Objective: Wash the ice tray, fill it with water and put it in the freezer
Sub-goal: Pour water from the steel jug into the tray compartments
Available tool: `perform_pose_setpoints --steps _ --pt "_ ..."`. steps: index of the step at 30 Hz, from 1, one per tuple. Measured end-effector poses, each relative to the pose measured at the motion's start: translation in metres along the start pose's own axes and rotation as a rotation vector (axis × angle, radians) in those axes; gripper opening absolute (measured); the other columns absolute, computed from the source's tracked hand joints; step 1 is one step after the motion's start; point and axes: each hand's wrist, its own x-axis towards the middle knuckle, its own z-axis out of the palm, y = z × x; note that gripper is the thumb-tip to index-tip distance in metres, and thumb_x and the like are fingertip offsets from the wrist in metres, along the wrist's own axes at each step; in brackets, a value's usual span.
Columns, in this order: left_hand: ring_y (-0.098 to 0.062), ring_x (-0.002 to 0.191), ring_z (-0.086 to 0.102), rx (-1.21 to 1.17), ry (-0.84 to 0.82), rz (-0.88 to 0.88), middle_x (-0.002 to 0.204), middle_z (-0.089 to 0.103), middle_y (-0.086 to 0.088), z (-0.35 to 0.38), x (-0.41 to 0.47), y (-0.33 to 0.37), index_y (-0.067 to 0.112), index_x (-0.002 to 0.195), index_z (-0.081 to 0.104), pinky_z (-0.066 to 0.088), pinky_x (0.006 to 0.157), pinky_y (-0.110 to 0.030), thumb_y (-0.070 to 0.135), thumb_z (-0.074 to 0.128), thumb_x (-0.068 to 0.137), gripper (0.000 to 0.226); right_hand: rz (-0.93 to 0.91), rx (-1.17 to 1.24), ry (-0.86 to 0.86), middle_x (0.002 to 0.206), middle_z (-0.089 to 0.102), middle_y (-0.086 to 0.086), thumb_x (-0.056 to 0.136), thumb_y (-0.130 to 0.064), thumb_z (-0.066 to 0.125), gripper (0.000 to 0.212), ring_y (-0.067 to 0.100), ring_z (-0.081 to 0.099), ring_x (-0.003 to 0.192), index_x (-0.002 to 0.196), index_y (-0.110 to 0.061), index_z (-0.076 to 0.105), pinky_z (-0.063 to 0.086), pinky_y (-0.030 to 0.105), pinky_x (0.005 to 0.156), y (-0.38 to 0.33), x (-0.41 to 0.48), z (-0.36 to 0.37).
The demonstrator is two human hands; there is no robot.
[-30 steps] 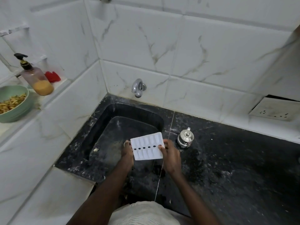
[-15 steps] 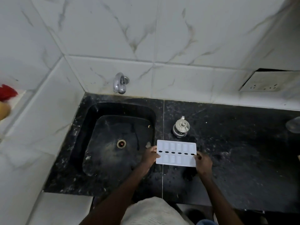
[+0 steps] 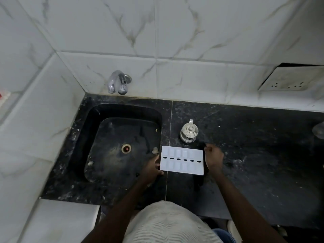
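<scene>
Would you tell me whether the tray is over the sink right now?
No, the tray is over the counter, just right of the sink.

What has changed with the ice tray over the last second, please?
The ice tray moved right, from over the sink to above the counter near the steel pot. The left hand still holds its left edge; the right hand sits beside the right edge, grip unclear. The steel pot and tap stayed put.

Left hand (image 3: 152, 167) and right hand (image 3: 213, 159) hold the ice tray (image 3: 182, 160) beside the sink (image 3: 122, 111).
</scene>
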Motion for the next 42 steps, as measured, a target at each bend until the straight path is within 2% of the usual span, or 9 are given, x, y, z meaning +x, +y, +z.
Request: perform_pose_setpoints --steps 4,9,13,22,26,29,35,40,42 --pt "-0.009 0.110 0.065 0.322 0.165 0.074 0.123 0.069 0.008 0.014 -0.011 0.005 0.020 0.147 0.054 0.041 0.073 -0.002 -0.007 0.077 0.070 0.085 -0.060 0.212 0.009 0.088 0.073 0.018 0.102 -0.024 0.059 0.027 0.034 0.070 0.088 0.090 -0.007 0.076 0.033 0.028 0.067 -0.047 0.045 -0.015" --pt "-0.025 0.121 0.051 0.456 0.375 0.048 0.124 0.060 -0.007 0.044 -0.017 -0.015 0.021 0.137 0.061 0.037 0.089 -0.029 0.013 0.079 0.073 0.067 -0.061 0.278 -0.184 0.093 0.074 0.025 0.098 -0.040 0.069 0.045 0.020 0.063 0.081 0.100 0.004 0.076 0.050 0.040 0.078 -0.082 0.101 -0.007" --pt "-0.031 0.117 0.051 0.422 0.497 0.070 0.121 0.058 -0.012 0.067 -0.022 -0.017 0.015 0.129 0.064 0.042 0.094 -0.035 0.009 0.073 0.079 0.051 -0.077 0.302 -0.326 0.071 0.074 -0.002 0.085 -0.040 0.082 0.025 0.011 0.065 0.072 0.079 -0.016 0.080 0.051 0.029 0.070 -0.087 0.122 0.008" --pt "-0.034 0.140 0.041 0.540 0.485 0.029 0.153 0.038 -0.017 0.079 -0.034 -0.020 0.004 0.153 0.037 0.040 0.115 -0.047 0.012 0.073 0.089 0.074 -0.066 0.376 -0.455 0.062 0.069 -0.011 0.085 -0.029 0.086 0.020 -0.007 0.055 0.047 0.090 -0.011 0.080 0.042 0.010 0.049 -0.087 0.118 0.008" --pt "-0.029 0.141 0.044 0.623 0.468 0.053 0.153 0.042 -0.014 0.089 -0.053 -0.028 0.005 0.138 0.055 0.038 0.118 -0.038 0.025 0.070 0.095 0.049 -0.061 0.462 -0.487 0.052 0.066 -0.014 0.087 -0.010 0.082 0.009 -0.004 0.055 0.046 0.086 -0.002 0.077 0.044 0.012 0.052 -0.086 0.117 0.008" --pt "-0.028 0.140 0.049 0.763 0.480 0.106 0.151 0.050 -0.014 0.091 -0.062 -0.037 0.006 0.123 0.068 0.044 0.114 -0.035 0.035 0.062 0.101 0.037 -0.045 0.511 -0.477 0.056 0.070 -0.010 0.081 -0.001 0.084 0.009 0.001 0.060 0.048 0.077 -0.006 0.077 0.050 0.017 0.055 -0.085 0.117 0.002" --pt "-0.031 0.134 0.060 1.035 0.346 0.115 0.146 0.060 -0.016 0.090 -0.068 -0.041 0.007 0.132 0.068 0.060 0.089 -0.039 0.055 0.042 0.096 0.065 0.029 0.589 -0.448 0.065 0.073 -0.002 0.079 0.000 0.085 0.014 0.007 0.065 0.054 0.075 -0.008 0.075 0.054 0.021 0.056 -0.064 0.113 -0.022" --pt "-0.026 0.160 0.008 1.022 0.178 0.030 0.173 0.006 -0.011 0.095 -0.070 -0.042 0.009 0.164 0.020 0.031 0.122 -0.039 0.047 0.053 0.103 0.079 -0.031 0.534 -0.392 0.066 0.074 0.001 0.078 -0.001 0.086 0.013 0.009 0.064 0.057 0.072 -0.007 0.076 0.055 0.022 0.063 -0.048 0.110 -0.040" --pt "-0.026 0.161 0.005 1.038 0.146 0.018 0.173 0.003 -0.012 0.094 -0.068 -0.037 0.008 0.164 0.016 0.031 0.123 -0.040 0.038 0.061 0.100 0.084 -0.057 0.491 -0.373 0.072 0.077 0.005 0.076 -0.006 0.089 0.014 0.014 0.066 0.065 0.070 -0.012 0.078 0.055 0.028 0.071 -0.040 0.112 -0.045"
